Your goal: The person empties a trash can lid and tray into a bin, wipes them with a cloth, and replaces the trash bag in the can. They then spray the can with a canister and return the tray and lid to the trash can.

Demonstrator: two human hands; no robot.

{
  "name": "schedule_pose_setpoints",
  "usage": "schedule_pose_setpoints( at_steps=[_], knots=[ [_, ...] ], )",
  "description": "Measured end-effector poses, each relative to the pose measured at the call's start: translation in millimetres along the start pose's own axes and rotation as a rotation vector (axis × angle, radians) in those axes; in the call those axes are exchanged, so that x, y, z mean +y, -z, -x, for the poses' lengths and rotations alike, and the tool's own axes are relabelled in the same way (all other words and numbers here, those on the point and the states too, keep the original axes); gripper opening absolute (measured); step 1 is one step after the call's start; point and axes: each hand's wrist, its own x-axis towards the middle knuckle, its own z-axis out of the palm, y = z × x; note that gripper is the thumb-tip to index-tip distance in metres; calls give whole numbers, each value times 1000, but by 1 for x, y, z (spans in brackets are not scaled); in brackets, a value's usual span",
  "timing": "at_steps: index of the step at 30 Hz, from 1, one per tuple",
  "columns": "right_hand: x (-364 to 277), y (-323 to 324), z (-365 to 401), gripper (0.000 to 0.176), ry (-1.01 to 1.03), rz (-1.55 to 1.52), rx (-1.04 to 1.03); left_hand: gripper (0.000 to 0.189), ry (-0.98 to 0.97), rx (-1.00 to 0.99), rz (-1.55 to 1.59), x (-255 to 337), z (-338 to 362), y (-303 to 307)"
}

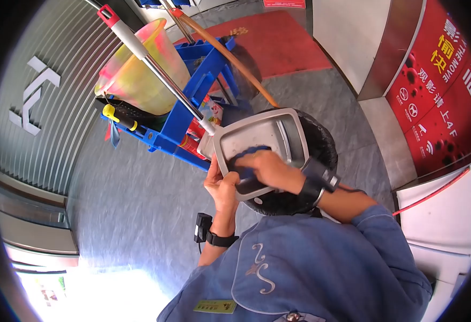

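Note:
A grey long-handled dustpan [236, 140] is tilted up in front of me, its metal pole [171, 86] rising to the upper left. My left hand [223, 185] grips its near left edge, with the thumb on the rim. Inside the pan, my right hand [273, 170] presses a dark blue cloth [254, 153] against the surface; the hand is slightly blurred and part of the cloth lies hidden under its fingers. Beneath the pan stands a round bin lined with a black bag [321, 140], partly covered by the pan and my right arm.
At upper left is a blue cleaning cart [173, 126] carrying a yellow-pink bucket [149, 70]. A wooden pole [230, 56] leans across the cart toward the bin. Beyond lies a red mat [278, 45]. A red poster wall [442, 102] stands right, a ribbed panel [47, 107] left.

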Motion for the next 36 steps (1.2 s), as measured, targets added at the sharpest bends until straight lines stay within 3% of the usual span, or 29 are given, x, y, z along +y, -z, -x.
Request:
schedule_pose_setpoints(
  at_steps=[2,3,7,9,11,14,15,17,21,23,25,27,29,30,36],
  knots=[
    [18,10,-1,24,-41,20,52,63,-11,51,-6,0,0,-1],
    [23,22,0,25,-134,141,-35,63,-15,39,-29,2,-1,1],
    [17,7,3,23,-157,118,-129,63,-41,30,-28,7,-1,-4],
    [-2,-5,-1,26,2,-19,-126,63,-80,34,-12,7,-3,-5],
    [-6,-1,0,40,-170,-63,-111,63,-61,19,-9,13,-4,-6],
    [14,22,-4,37,-373,16,-98,62,-85,55,-17,17,-3,-5],
    [36,14,1,37,-331,40,-28,62,-89,59,-31,18,-2,-6],
    [17,13,-2,37,-297,109,-48,62,-81,48,-36,18,-2,-9],
    [2,-7,-2,35,-78,-143,-45,62,-79,15,-22,14,-2,-3],
    [16,-1,-4,33,-192,-177,49,62,-99,28,-36,13,-3,1],
    [42,3,-7,35,-177,50,97,62,-105,57,-55,12,-1,0],
    [15,30,-18,41,-193,222,84,62,-105,29,-73,15,0,-2],
    [15,36,-28,43,28,204,257,61,-112,48,-53,13,3,-5],
    [18,39,-30,42,45,224,243,60,-119,45,-65,16,5,-5],
    [43,5,-7,43,-167,360,292,50,-224,-15,-175,30,5,-15]
  ],
)
